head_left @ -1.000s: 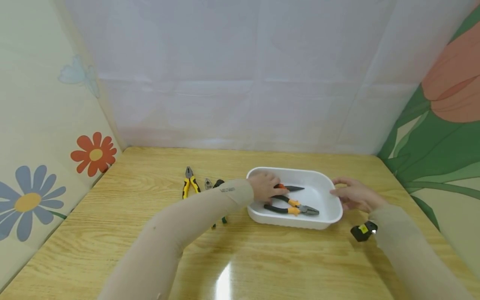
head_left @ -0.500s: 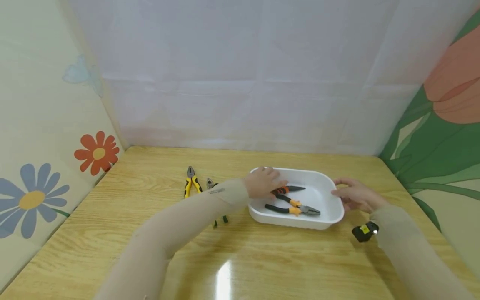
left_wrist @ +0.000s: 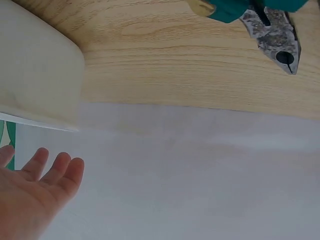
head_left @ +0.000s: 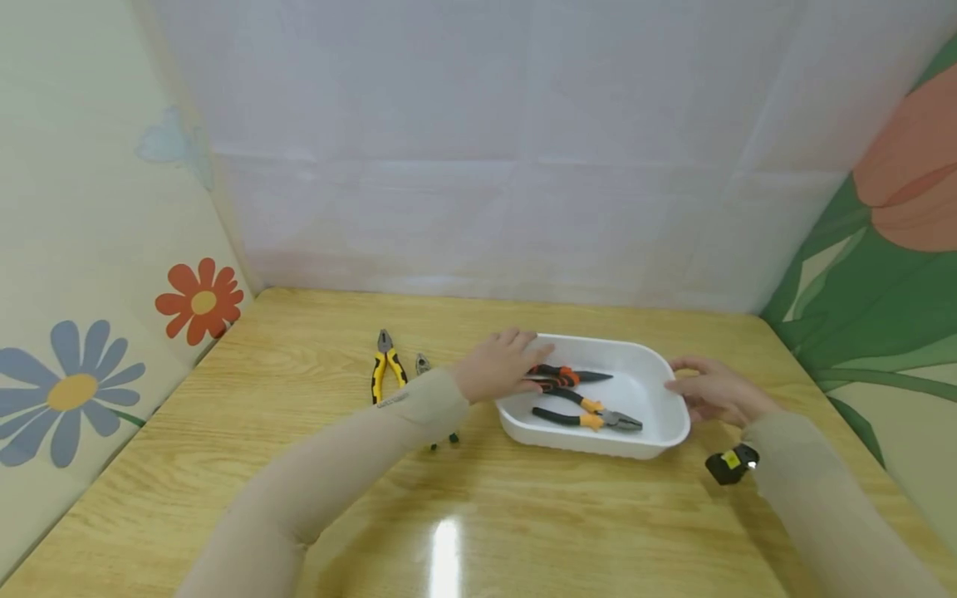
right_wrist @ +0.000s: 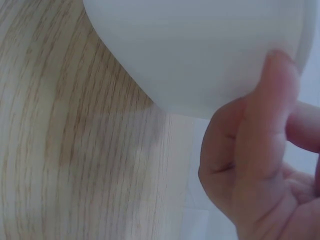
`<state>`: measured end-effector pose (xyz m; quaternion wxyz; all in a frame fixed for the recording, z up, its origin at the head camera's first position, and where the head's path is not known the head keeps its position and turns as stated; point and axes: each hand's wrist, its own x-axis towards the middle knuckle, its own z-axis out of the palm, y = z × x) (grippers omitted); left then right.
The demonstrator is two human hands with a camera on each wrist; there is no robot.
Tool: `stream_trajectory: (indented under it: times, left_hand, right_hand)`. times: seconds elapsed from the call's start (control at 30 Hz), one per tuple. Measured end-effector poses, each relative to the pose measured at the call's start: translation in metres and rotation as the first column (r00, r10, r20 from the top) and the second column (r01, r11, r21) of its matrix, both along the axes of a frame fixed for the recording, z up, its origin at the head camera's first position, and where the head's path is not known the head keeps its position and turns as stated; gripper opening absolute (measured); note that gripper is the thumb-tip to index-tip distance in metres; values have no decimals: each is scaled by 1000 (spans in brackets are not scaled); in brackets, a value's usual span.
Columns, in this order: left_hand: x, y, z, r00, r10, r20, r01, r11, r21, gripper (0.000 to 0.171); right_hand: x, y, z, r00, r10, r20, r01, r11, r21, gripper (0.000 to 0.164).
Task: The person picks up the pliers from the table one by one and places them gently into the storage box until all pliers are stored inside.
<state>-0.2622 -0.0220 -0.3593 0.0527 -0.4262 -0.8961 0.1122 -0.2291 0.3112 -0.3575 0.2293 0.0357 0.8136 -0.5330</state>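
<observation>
My left hand (head_left: 497, 365) hovers at the left end of a white plastic basin (head_left: 646, 390), fingers extended and spread. The left wrist view shows it holding nothing beside the basin wall (left_wrist: 40, 65). My right hand (head_left: 718, 389) holds the basin's right end at the rim, fingers against the outer wall in the right wrist view. Inside the basin lie needle-nose pliers (head_left: 591, 376) with red-and-black handles and combination pliers (head_left: 620, 420) with black-and-orange handles. The left hand partly covers the red-and-black handles.
Yellow-and-black pliers (head_left: 386, 361) lie left of the basin. Beside them, green-handled pliers (left_wrist: 280, 42) are partly hidden under the left forearm in the head view. A small black block with a yellow patch (head_left: 731, 463) shows by the right wrist. A white backdrop (head_left: 478, 166) stands behind the table.
My left hand has drawn back leftward and up from inside the basin to its left rim, uncovering the red-and-black handles. My right hand has kept its place at the basin's right end.
</observation>
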Motion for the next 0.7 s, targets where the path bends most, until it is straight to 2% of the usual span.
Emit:
stream_trajectory:
  times: [0.2,0.47,0.7]
  left_hand:
    - [5,-12,2,995,58,76,-65,994,88,72]
    - [11,-23,5,996,80,39,-85,987,134,69]
    - [16,-36,5,989,132,70,-144,968,205,72]
  right_hand:
    - [0,0,-1,1000,0,-7,0,1000,3,49]
    - [-1,1,-1,1000,-2,-2,2,1000,24,47]
    - [0,1,-2,1000,-4,0,4,1000,11,46]
